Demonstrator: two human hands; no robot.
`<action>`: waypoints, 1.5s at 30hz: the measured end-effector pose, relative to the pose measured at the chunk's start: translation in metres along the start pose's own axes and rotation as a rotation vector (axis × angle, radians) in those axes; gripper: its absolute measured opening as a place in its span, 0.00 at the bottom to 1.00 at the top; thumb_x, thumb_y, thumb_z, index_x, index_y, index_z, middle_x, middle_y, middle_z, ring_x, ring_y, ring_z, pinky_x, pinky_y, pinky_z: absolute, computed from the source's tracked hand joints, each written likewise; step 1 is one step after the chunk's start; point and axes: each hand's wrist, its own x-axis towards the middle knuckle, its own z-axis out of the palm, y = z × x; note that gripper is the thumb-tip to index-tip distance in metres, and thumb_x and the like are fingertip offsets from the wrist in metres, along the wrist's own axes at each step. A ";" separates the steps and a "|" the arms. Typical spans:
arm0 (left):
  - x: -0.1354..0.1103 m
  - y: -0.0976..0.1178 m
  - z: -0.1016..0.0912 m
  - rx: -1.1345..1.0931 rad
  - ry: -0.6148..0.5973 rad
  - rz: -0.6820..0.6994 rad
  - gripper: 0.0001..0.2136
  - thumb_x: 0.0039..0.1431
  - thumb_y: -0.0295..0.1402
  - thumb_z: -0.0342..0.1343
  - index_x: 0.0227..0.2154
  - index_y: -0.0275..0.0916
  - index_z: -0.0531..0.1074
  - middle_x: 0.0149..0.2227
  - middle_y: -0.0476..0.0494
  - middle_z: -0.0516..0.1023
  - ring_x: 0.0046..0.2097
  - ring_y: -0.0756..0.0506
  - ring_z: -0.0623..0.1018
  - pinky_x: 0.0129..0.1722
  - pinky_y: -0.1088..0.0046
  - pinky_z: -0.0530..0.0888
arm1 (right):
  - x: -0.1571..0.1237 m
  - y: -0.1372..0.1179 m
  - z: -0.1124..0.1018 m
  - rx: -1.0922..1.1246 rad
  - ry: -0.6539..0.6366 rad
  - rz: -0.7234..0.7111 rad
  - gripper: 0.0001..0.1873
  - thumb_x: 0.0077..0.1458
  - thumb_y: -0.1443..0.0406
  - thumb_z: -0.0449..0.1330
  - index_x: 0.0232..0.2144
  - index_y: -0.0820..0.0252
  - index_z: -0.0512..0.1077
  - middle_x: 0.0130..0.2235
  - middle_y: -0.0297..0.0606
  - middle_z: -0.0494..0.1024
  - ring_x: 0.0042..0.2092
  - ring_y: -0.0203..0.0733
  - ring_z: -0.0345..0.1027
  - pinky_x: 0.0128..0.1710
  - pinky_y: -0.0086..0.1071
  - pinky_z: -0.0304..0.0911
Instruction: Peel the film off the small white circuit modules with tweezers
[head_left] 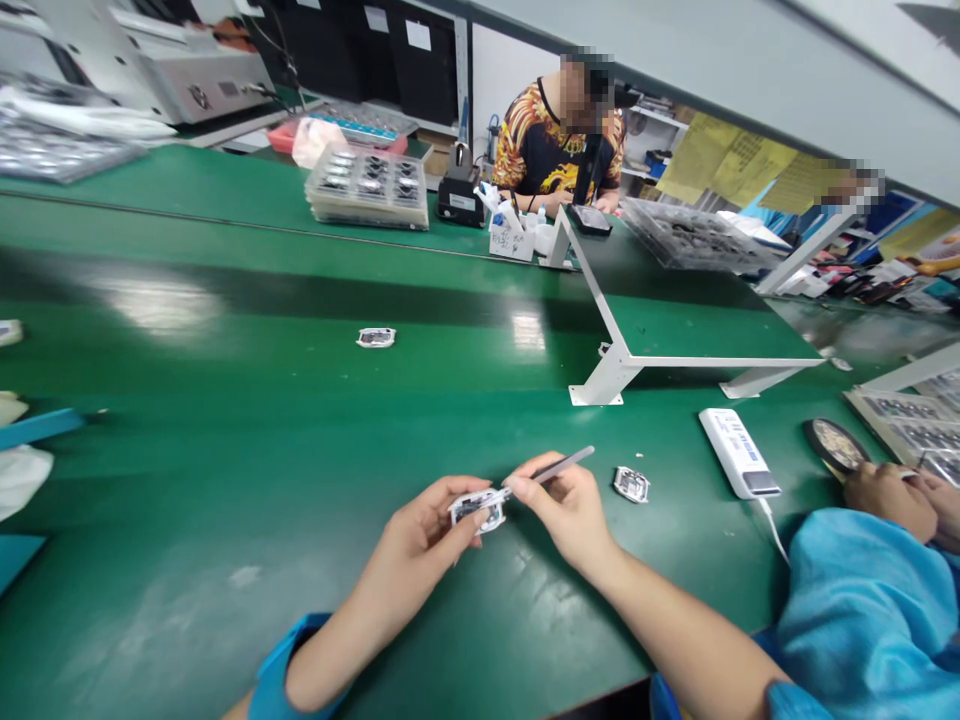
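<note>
L hand (424, 530) is curled, thumb & fingers pinching a small white-framed part (476, 510) w/ dark centre at the fingertips. R hand (562, 510) is also curled, pinching a slim grey stylus (564, 464) like a pen, its tip at the part's top edge, apparently touching; exact contact is hard to see. Both hands are close together over the green surface (225, 430).

A 2nd similar part (631, 484) lies just right of R hand, a 3rd (376, 338) well ahead. Further right: white power bank (739, 452) w/ white cable, then a co-worker's hands (889, 500) & blue sleeve (862, 600), nr a round dark dish (835, 445). Ahead, a raised green shelf on white metal legs (622, 355) stands btwn the hands & a seated co-worker in a patterned shirt (559, 140). Stacked clear trays of parts (367, 190) sit on the far side.
</note>
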 end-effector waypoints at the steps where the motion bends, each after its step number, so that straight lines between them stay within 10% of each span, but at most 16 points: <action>1: 0.000 0.000 0.000 -0.005 0.001 0.003 0.23 0.46 0.44 0.57 0.42 0.33 0.66 0.29 0.48 0.71 0.29 0.55 0.69 0.25 0.84 0.63 | 0.000 0.000 0.000 0.015 0.006 0.010 0.08 0.48 0.62 0.65 0.28 0.62 0.73 0.29 0.36 0.78 0.31 0.36 0.71 0.33 0.28 0.66; 24: 0.003 -0.012 -0.003 -0.002 -0.075 0.025 0.24 0.49 0.41 0.57 0.48 0.34 0.63 0.46 0.41 0.71 0.43 0.51 0.71 0.42 0.82 0.68 | -0.001 -0.001 -0.001 -0.086 0.046 -0.096 0.07 0.51 0.63 0.64 0.28 0.62 0.73 0.30 0.37 0.78 0.32 0.37 0.72 0.34 0.29 0.66; 45: 0.004 -0.009 0.005 -0.170 0.080 -0.039 0.25 0.45 0.49 0.59 0.41 0.34 0.69 0.28 0.51 0.69 0.26 0.58 0.63 0.25 0.84 0.62 | -0.009 -0.009 0.001 -0.238 -0.005 -0.320 0.01 0.52 0.68 0.63 0.30 0.60 0.74 0.31 0.38 0.79 0.34 0.40 0.74 0.38 0.35 0.67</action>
